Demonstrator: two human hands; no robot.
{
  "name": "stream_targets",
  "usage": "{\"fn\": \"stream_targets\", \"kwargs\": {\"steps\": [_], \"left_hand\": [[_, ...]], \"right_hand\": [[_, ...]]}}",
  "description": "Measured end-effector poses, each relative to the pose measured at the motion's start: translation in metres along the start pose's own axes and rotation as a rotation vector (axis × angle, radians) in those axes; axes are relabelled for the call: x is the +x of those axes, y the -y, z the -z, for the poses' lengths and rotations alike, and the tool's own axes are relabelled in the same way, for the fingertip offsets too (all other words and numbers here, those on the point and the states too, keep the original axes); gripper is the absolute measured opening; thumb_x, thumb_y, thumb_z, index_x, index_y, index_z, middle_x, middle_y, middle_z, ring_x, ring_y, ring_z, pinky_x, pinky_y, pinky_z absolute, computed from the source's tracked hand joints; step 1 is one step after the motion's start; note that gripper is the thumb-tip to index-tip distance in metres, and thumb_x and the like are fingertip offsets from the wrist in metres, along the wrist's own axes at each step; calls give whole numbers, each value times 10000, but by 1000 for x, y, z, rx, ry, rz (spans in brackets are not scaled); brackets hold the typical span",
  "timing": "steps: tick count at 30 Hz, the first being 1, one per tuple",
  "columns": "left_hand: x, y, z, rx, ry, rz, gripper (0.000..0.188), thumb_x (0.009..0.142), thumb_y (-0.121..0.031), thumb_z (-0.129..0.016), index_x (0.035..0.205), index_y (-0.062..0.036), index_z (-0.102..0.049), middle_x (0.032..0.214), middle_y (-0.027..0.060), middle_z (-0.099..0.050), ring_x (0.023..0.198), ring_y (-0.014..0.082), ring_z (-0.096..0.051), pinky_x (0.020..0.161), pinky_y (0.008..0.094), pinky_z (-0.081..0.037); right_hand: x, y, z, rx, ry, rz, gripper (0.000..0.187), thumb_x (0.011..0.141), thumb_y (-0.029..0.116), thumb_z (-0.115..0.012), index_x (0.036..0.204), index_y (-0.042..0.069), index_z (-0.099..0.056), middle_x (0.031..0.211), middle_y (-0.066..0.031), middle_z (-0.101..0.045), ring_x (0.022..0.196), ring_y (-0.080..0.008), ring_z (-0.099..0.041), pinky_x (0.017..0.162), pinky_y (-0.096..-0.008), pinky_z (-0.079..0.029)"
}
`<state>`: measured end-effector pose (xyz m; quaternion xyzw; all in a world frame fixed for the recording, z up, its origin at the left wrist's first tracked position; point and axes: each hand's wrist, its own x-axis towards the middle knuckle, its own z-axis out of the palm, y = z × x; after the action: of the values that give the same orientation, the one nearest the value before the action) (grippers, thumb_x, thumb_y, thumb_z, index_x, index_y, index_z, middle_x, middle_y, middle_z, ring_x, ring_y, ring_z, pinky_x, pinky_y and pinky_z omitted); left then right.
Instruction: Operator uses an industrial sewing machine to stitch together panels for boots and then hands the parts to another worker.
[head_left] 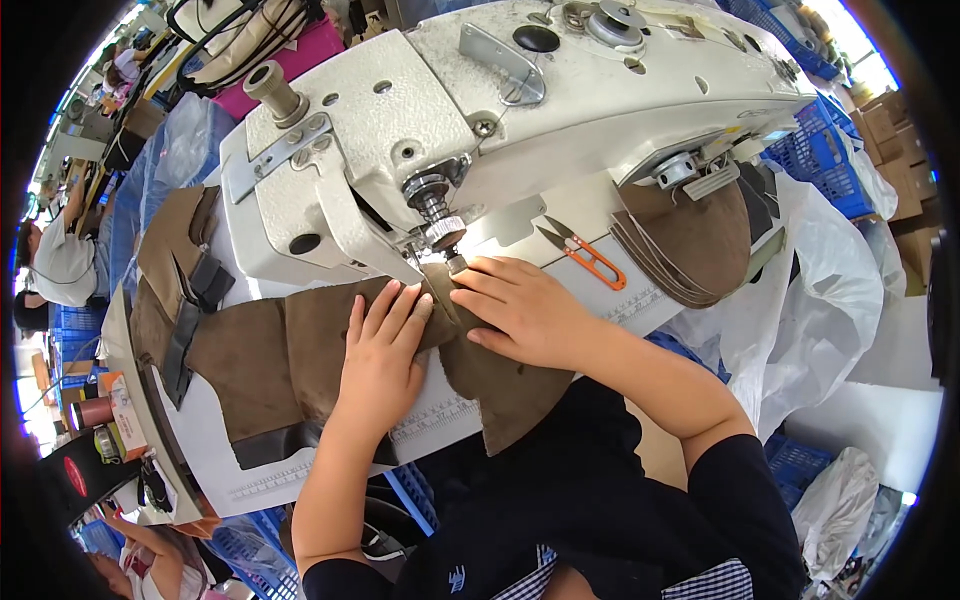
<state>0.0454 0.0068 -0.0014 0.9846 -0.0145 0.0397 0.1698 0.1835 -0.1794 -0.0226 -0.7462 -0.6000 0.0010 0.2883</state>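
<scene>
A white sewing machine (560, 110) stands over the table, its lit needle area just beyond my fingertips. Brown suede-like pieces (245, 360) lie joined under it, one stretching left, another (515, 395) hanging toward me. My left hand (385, 345) rests flat on the left piece, fingers stretched toward the presser foot. My right hand (525, 310) lies spread on the right piece, its fingertips beside the needle area. The foot's contact with the material is partly hidden. Orange-handled thread snips (590, 258) lie on the table right of the needle.
A stack of brown cut pieces (690, 240) sits under the machine's right end. Dark strips (190, 320) lie on the left pieces. White plastic sheeting (810, 310) hangs at the right, near a blue crate (820, 150). Other people (65, 255) sit at the far left.
</scene>
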Motion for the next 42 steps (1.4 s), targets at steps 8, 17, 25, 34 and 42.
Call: {"fn": "stream_targets", "kwargs": {"steps": [8, 17, 25, 34, 42], "left_hand": [[6, 0, 2, 35, -1, -18, 597, 695, -15, -557, 1291, -32, -528, 1370, 128, -484, 1325, 319, -396, 1129, 539, -245], [13, 12, 4, 52, 14, -3, 565, 697, -15, -549, 1261, -6, -524, 1373, 176, -472, 1303, 378, -403, 1115, 522, -270], [19, 17, 5, 3, 5, 1, 538, 689, 1, -557, 1227, -2, -531, 1339, 222, -477, 1285, 419, -408, 1091, 512, -301], [21, 21, 3, 9, -13, -20, 529, 685, 7, -558, 1213, -10, -537, 1328, 215, -486, 1252, 437, -429, 1052, 509, -338], [21, 21, -2, 55, -106, -48, 515, 667, 25, -576, 1181, -11, -581, 1251, 201, -540, 1180, 410, -487, 1018, 499, -393]], "right_hand": [[0, -3, -2, 8, -23, 8, 445, 775, 228, -713, 1148, 44, -556, 1284, -102, -531, 1230, -273, -472, 1029, -408, -399], [14, -10, -2, 4, -34, 40, 440, 800, 247, -688, 1177, 61, -559, 1160, -138, -556, 1153, -302, -507, 1005, -425, -417], [18, -14, -5, 40, -17, 18, 430, 789, 210, -693, 1166, 53, -556, 1081, -100, -554, 1055, -280, -525, 960, -411, -426], [19, -14, -5, 17, -5, 1, 408, 777, 188, -698, 1134, 50, -554, 1224, -113, -562, 1139, -287, -525, 1023, -408, -406], [21, -16, -11, 13, -99, 37, 394, 795, 226, -691, 1146, 65, -610, 925, -80, -575, 958, -274, -548, 936, -422, -445]]}}
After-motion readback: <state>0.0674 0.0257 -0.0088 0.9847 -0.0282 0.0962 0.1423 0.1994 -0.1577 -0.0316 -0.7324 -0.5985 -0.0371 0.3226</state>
